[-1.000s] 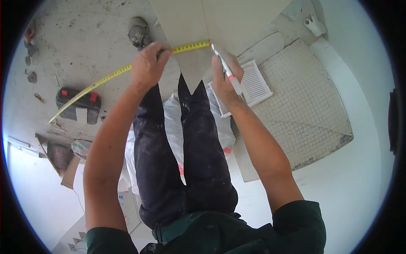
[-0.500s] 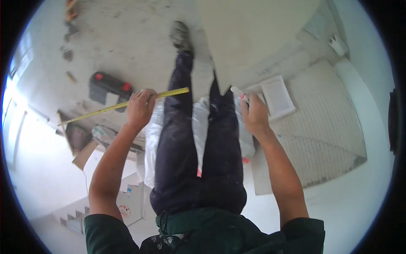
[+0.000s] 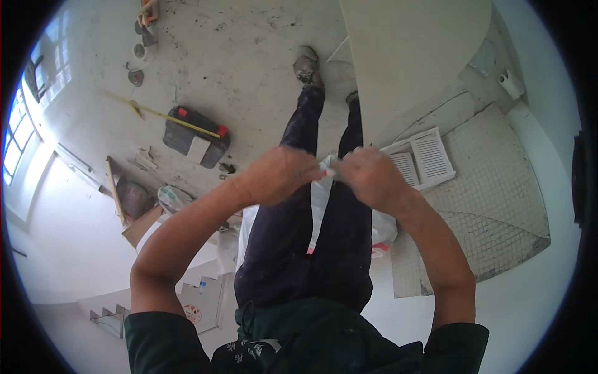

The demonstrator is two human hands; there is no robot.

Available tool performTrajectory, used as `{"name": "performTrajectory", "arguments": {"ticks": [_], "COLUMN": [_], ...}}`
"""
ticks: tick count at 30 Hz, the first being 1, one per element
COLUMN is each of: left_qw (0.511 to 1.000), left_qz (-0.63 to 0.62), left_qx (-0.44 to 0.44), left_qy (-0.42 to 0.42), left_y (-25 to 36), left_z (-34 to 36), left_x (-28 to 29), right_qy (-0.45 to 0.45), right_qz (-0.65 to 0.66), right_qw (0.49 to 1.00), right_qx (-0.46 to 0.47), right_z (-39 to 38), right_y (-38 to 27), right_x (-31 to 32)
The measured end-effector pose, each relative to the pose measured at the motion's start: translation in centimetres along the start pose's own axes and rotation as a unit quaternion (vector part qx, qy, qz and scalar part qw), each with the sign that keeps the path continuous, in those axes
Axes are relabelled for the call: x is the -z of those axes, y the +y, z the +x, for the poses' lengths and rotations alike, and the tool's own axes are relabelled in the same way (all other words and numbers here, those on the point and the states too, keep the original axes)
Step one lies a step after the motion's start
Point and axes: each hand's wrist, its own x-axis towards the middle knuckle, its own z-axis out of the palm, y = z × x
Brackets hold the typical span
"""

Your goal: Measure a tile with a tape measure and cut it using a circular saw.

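Observation:
Both of my hands meet in front of my thighs with a white marker pen with a red band (image 3: 326, 166) between them. My left hand (image 3: 281, 176) is closed at one end of it, and my right hand (image 3: 372, 177) is closed at the other. The fingers are slightly blurred and cover most of the pen. To the left, a yellow measuring tape (image 3: 180, 121) stretches out over a black tool case with red latches (image 3: 202, 156). Its near end shows apart from my left hand.
Right of my legs lies a white louvred panel (image 3: 433, 159) near a ridged, cement-coloured slab (image 3: 492, 187). A large pale board (image 3: 411, 56) stands at the upper right. Wood pieces and bags (image 3: 134, 199) crowd the left. White plastic (image 3: 321, 206) shows between my legs.
My hands have come together at the marker pen, which my right hand alone held before. The measuring tape has left my left hand's grip and appears farther up and left. My view has shifted.

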Motion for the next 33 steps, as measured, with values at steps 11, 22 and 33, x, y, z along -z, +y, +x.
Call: {"name": "performTrajectory", "arguments": {"ticks": [11,22,33], "left_qw": [0.944,0.970,0.944], "left_qz": [-0.051,-0.003,0.207], "left_qx": [0.074,-0.011,-0.242], "left_qy": [0.318,0.242,0.090], "left_y": [1.5,0.6,-4.3], "left_z": [-1.0,-1.5,-6.3], "left_x": [5.0,3.1,-7.3], "right_qy": [0.496,0.406,0.460], "right_qz": [0.529,0.538,0.707], "right_qw": [0.671,0.718,0.449], "right_qx": [-0.155,-0.174,-0.296], "right_z": [4.5,3.8,-4.4], "right_y": [-4.6,-7.1,-11.9], "right_x": [2.5,-4.0,-21.1]}}
